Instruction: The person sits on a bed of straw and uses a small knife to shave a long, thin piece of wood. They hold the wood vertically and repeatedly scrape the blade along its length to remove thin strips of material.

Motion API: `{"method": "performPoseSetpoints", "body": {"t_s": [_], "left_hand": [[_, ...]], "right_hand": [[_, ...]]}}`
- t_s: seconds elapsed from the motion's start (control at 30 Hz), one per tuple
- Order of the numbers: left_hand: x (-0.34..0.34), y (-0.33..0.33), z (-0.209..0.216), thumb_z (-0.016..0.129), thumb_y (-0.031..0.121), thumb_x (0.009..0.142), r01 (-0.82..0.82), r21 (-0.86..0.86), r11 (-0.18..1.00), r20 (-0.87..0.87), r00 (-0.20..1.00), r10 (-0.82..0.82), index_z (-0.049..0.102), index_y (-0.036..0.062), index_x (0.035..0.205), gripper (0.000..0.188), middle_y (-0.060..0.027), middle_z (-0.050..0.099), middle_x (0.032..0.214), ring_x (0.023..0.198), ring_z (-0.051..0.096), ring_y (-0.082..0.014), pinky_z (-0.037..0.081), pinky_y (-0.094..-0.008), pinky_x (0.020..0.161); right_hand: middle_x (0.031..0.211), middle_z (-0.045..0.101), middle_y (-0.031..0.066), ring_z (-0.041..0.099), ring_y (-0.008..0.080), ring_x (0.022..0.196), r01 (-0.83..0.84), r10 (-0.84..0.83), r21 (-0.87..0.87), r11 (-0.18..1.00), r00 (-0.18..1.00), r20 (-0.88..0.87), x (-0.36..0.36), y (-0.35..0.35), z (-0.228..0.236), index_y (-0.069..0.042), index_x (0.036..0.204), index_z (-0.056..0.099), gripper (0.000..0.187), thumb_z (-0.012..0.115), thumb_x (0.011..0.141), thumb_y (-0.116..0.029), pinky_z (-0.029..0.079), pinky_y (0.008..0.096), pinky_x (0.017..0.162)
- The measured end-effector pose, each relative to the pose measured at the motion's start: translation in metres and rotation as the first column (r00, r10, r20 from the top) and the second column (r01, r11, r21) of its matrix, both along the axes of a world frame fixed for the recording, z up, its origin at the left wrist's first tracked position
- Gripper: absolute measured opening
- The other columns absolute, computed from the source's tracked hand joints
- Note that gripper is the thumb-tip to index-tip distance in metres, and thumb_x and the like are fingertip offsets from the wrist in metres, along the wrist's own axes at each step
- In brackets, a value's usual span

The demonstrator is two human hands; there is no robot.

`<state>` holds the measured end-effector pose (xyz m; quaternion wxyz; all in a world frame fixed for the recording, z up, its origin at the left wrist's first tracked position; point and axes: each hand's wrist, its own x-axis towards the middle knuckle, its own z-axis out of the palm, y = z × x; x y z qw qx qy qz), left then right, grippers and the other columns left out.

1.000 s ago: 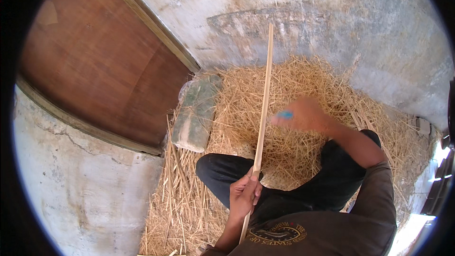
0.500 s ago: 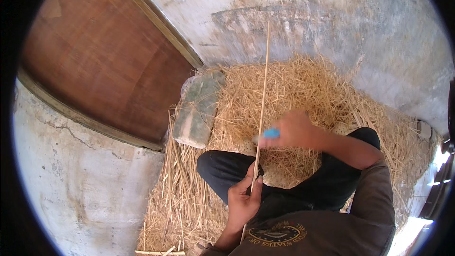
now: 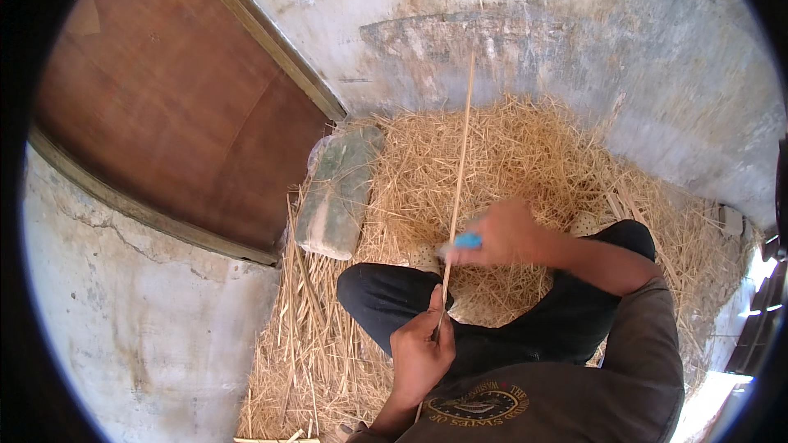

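A long, thin, pale strip (image 3: pixel 462 172), apparently bamboo, rises from my lap toward the wall. My left hand (image 3: pixel 421 354) is closed around its lower part, thumb along it. In my right hand (image 3: pixel 502 232), farther up the strip and slightly blurred, is a blue-handled knife (image 3: pixel 469 240). Its short greyish blade lies against the strip or very close to it; the blur hides exact contact. The strip's bottom end passes under my left forearm and is partly hidden.
Loose straw-like shavings (image 3: pixel 492 148) cover the floor between my bent legs and the wall (image 3: pixel 657 74). A greenish stone block (image 3: pixel 338 197) lies at the left, beside a brown door panel (image 3: pixel 180 90). Several longer strips (image 3: pixel 308 303) lie left of my knee.
The strip's far end has shifted slightly right. My left hand has turned a little around the strip, showing more of its back. The knife stays at about the same place.
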<state>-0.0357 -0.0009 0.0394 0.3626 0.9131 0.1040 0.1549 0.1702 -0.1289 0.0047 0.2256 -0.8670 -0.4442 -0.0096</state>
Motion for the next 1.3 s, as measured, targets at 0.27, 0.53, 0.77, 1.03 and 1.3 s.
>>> {"method": "performPoseSetpoints", "body": {"t_s": [0.27,0.53,0.77,1.03,1.3], "left_hand": [[-0.002,0.003,0.001,0.061,-0.002,0.075,0.026,0.155,0.988,-0.005,1.0,-0.025,0.068,-0.0018,0.09,0.016,-0.0156,0.055,0.062,0.05,0.057,-0.0285,0.045,-0.0363,0.048],[-0.011,0.004,-0.003,0.062,0.001,0.075,0.092,0.197,0.976,-0.028,0.996,-0.088,0.06,0.0007,0.123,0.047,-0.0113,0.055,0.061,0.049,0.057,-0.0257,0.046,-0.036,0.048],[-0.013,0.011,-0.006,0.062,0.001,0.075,0.104,0.249,0.963,-0.038,0.994,-0.098,0.06,0.0004,0.123,0.048,-0.0112,0.055,0.061,0.049,0.058,-0.0256,0.046,-0.0362,0.048],[-0.011,0.004,-0.01,0.062,0.002,0.076,0.085,0.163,0.983,-0.034,0.996,-0.08,0.059,0.0008,0.124,0.049,-0.0111,0.055,0.061,0.05,0.057,-0.0262,0.047,-0.036,0.049],[-0.016,0.002,0.0,0.061,-0.003,0.076,0.073,0.173,0.982,-0.114,0.992,-0.054,0.065,-0.0001,0.114,0.039,-0.0169,0.055,0.062,0.052,0.058,-0.029,0.046,-0.0359,0.051]], "right_hand": [[0.042,0.048,0.01,0.053,0.029,0.039,0.164,-0.164,0.014,0.986,0.986,0.002,0.026,-0.002,-0.01,-0.009,0.05,0.057,0.076,0.047,0.076,-0.08,0.041,0.0402,0.039],[0.046,0.052,0.0107,0.055,0.0291,0.043,0.153,-0.154,-0.03,0.988,0.987,-0.047,0.045,-0.003,-0.015,-0.009,0.059,0.064,0.073,0.046,0.078,-0.078,0.042,0.0409,0.042],[0.047,0.052,0.0119,0.055,0.0283,0.043,-0.14,0.141,-0.023,0.99,0.99,0.028,-0.015,0.003,-0.003,-0.007,0.053,0.059,0.076,0.045,0.08,-0.076,0.041,0.0408,0.042],[0.044,0.048,0.0104,0.052,0.0265,0.04,0.002,-0.004,0.07,0.998,1.0,0.029,0.002,0.003,-0.027,-0.007,0.051,0.058,0.076,0.045,0.079,-0.077,0.041,0.0418,0.042],[0.044,0.049,0.0109,0.053,0.0268,0.041,0.247,-0.252,-0.069,0.967,0.963,-0.092,0.057,-0.01,-0.023,-0.008,0.054,0.061,0.075,0.046,0.078,-0.077,0.04,0.0414,0.041]]}}
